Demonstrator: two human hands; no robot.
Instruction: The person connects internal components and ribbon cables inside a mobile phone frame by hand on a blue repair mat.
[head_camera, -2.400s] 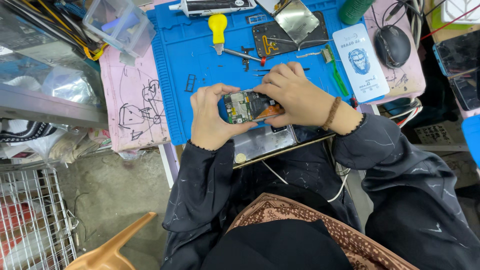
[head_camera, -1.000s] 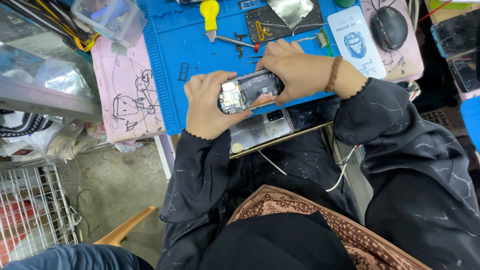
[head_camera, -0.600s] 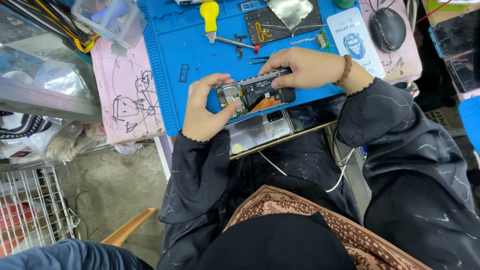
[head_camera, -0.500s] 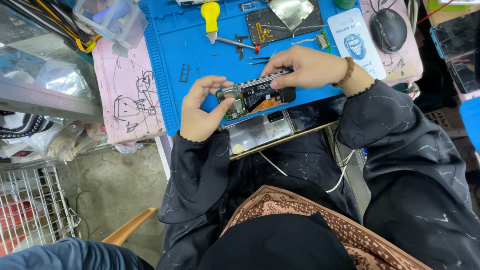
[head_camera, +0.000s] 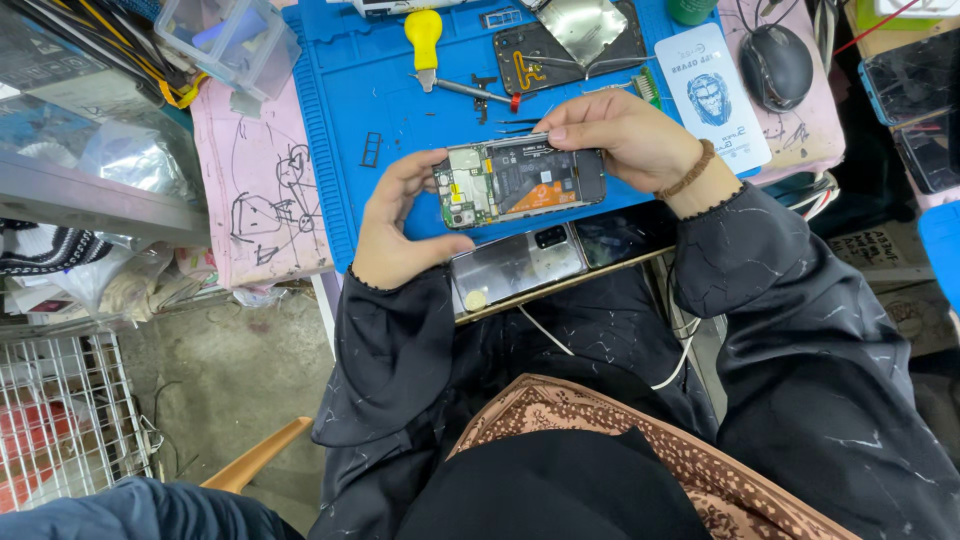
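Observation:
An opened phone (head_camera: 520, 182) with its green circuit board and black battery showing lies flat between both hands, above a blue work mat (head_camera: 380, 100). My left hand (head_camera: 398, 225) grips its left end with thumb and fingers. My right hand (head_camera: 625, 135), with a beaded bracelet at the wrist, holds its right end from above. Just below the phone a silvery phone back cover (head_camera: 515, 265) rests at the table's front edge.
A yellow-handled screwdriver (head_camera: 430, 45), tweezers, a black phone part with a metal plate (head_camera: 570, 40), a white card (head_camera: 712, 90) and a black mouse (head_camera: 777, 65) lie on the table. A pink sheet with drawings (head_camera: 255, 190) and clear plastic box (head_camera: 225, 35) sit left.
The phone has been turned from held up at an angle to lying flat with its insides facing up. Both hands shifted to its ends; the camera moved slightly.

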